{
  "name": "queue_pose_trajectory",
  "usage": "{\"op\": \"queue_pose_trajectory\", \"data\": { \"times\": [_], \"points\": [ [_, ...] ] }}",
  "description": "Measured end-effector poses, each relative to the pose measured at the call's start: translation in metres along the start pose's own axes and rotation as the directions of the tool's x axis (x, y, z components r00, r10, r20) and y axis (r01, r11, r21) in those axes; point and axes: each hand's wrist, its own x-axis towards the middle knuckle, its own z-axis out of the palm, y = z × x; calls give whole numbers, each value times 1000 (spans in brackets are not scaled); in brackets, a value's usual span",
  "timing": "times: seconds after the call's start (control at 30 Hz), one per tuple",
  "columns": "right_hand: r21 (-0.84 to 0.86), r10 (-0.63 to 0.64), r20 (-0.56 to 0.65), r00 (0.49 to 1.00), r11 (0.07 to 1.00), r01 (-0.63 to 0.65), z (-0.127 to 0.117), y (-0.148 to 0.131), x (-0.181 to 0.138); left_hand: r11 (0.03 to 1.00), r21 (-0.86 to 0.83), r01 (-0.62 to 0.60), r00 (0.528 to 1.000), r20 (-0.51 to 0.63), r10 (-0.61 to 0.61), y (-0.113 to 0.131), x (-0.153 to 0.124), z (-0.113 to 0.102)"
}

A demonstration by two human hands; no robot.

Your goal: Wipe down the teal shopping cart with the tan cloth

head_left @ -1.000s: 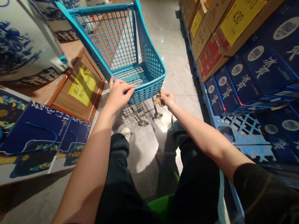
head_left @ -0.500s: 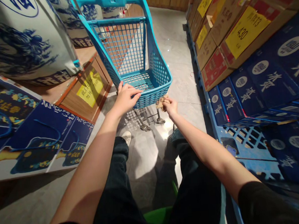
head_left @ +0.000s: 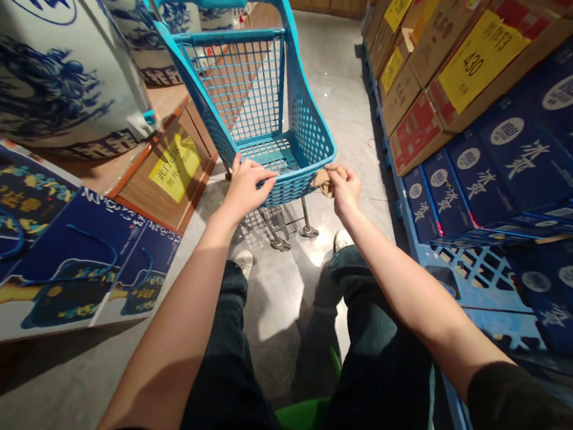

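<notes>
A small blue plastic shopping cart [head_left: 318,128] with a lattice basket stands in front of my knees, its basket bare inside. At the near left corner, my left hand [head_left: 248,188] grips the basket's rim, fingers over the edge and thumb along the front. My right hand [head_left: 347,189] is closed on a crumpled tan cloth [head_left: 324,181]. That cloth touches the near right corner of the basket, just under the rim. Part of it is hidden inside my fingers.
On the right, blue cartons [head_left: 522,151] and brown boxes [head_left: 422,72] are stacked on a blue pallet [head_left: 490,314]. Large blue-and-white jars [head_left: 54,81] stand on a wooden ledge at left, above blue gift boxes [head_left: 65,274]. Part of a green seat [head_left: 304,417] shows below me.
My right hand has moved right and slightly up with the cloth, from beneath the basket's front to its right corner. My left hand stays on the rim.
</notes>
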Motion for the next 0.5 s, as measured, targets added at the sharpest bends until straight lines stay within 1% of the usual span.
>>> {"op": "queue_pose_trajectory", "data": {
  "times": [0.03,0.1,0.17,0.23,0.33,0.4,0.47,0.5],
  "points": [
    [-16,23,11,1000,1000,-23,-1,3,-2,1000,1,1,1000,3,-1,1,0,0],
    [-41,158,8,987,987,-158,0,13,-8,1000,1,3,1000,6,-3,1,0,1],
    [-42,310,-15,951,950,-310,3,26,-18,1000,5,4,1000,3,-4,1,0,0],
    [-30,419,-22,908,907,-419,8,38,-29,1000,18,2,1000,3,-2,1,0,0],
    [-2,520,15,854,854,-520,16,53,-44,999,37,1,1000,15,-2,1,-2,-3],
    [35,567,49,822,822,-569,21,57,-48,999,46,0,1000,22,-1,2,-4,-4],
    [82,582,77,810,806,-586,22,57,-43,999,51,-2,1000,25,1,3,-5,-6],
    [107,575,94,813,806,-582,22,55,-38,999,50,-4,1000,27,2,3,-5,-6]
  ]
}}
